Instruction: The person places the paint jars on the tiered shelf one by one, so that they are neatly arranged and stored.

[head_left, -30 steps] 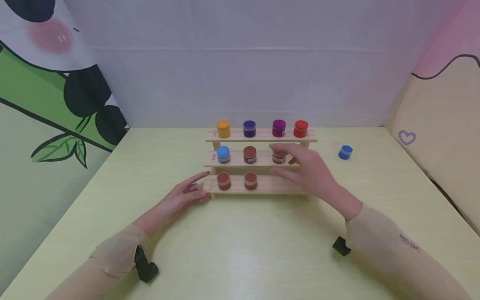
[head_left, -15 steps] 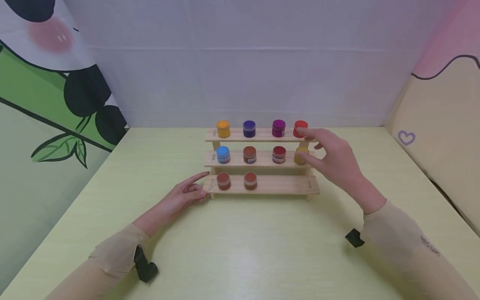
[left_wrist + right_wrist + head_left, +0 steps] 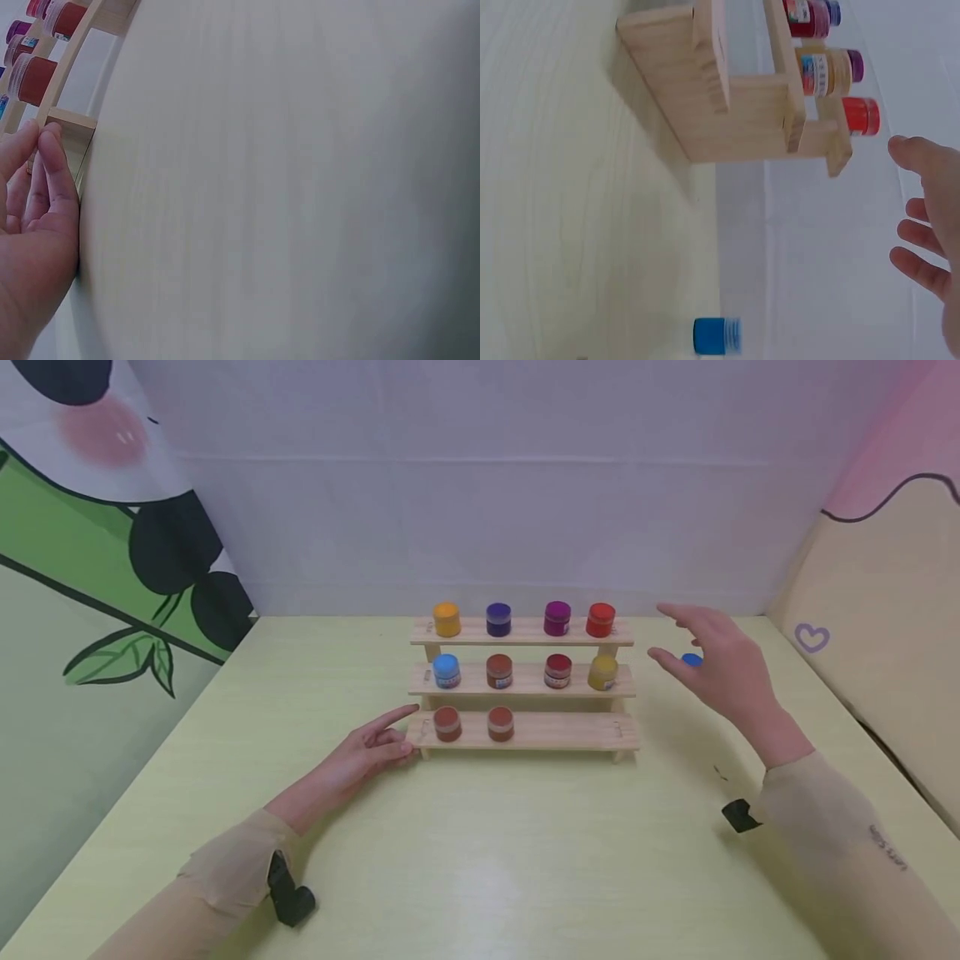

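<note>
A three-tier wooden rack (image 3: pixel 562 731) stands on the table, carrying several small paint jars. My left hand (image 3: pixel 360 756) holds its lower left end, with thumb and fingertips at the bottom shelf's corner. On the bottom shelf sit two brown jars (image 3: pixel 447 724). The middle shelf holds a light blue jar (image 3: pixel 446 671), a brown one, a dark red one and a yellow jar (image 3: pixel 603 672) at its right end. My right hand (image 3: pixel 723 668) is in the air right of the rack, fingers spread and holding nothing. It partly hides a blue jar (image 3: pixel 709 336) standing on the table.
The top shelf bears an orange-yellow jar (image 3: pixel 447 620), a dark blue jar (image 3: pixel 498 619), a purple jar (image 3: pixel 557 618) and a red jar (image 3: pixel 601 620). A pale cloth wall (image 3: pixel 480 510) rises behind the table, with printed panels at both sides.
My right hand has moved right, from the middle shelf past its right end, uncovering the yellow jar, and now overlaps the blue jar. My left hand has stayed at the rack.
</note>
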`<act>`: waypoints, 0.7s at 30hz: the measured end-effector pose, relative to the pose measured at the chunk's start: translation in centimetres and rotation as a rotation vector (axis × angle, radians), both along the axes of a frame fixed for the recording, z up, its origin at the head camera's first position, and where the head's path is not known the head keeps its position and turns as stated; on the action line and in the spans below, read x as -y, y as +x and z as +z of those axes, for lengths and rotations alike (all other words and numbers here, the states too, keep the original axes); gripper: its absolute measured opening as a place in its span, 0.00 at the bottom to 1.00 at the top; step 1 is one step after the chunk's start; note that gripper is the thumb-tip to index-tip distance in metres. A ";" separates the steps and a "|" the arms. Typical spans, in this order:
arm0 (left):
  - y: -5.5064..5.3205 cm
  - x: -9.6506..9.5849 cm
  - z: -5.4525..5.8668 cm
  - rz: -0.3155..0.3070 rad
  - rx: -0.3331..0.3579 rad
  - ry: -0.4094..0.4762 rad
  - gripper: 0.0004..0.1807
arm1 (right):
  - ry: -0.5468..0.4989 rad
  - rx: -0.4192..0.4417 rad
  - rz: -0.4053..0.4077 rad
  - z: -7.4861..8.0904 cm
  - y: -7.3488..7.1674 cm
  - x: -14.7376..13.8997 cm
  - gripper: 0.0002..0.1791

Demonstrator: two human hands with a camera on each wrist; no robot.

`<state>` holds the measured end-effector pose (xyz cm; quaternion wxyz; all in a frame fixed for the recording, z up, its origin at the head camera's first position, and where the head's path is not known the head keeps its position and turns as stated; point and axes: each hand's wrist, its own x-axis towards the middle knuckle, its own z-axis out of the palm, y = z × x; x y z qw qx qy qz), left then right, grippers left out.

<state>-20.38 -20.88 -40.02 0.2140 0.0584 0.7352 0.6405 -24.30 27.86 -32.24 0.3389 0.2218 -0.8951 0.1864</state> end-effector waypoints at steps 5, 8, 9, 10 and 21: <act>0.0 0.0 -0.1 0.005 0.003 -0.010 0.37 | -0.029 0.194 -0.062 -1.2 -1.2 -2.3 0.37; 0.0 0.0 0.0 0.009 0.005 -0.014 0.37 | -0.033 0.311 -0.082 -1.8 -2.0 -3.6 0.39; 0.0 0.0 0.0 0.012 0.006 -0.013 0.37 | -0.031 0.347 -0.086 -2.0 -2.3 -3.9 0.40; 0.0 -0.1 0.0 0.009 0.004 -0.014 0.37 | -0.028 0.379 -0.085 -2.2 -2.6 -4.3 0.41; 0.0 -0.2 0.0 -0.003 -0.011 -0.011 0.37 | 0.007 0.657 -0.005 -3.8 -5.4 -6.6 0.53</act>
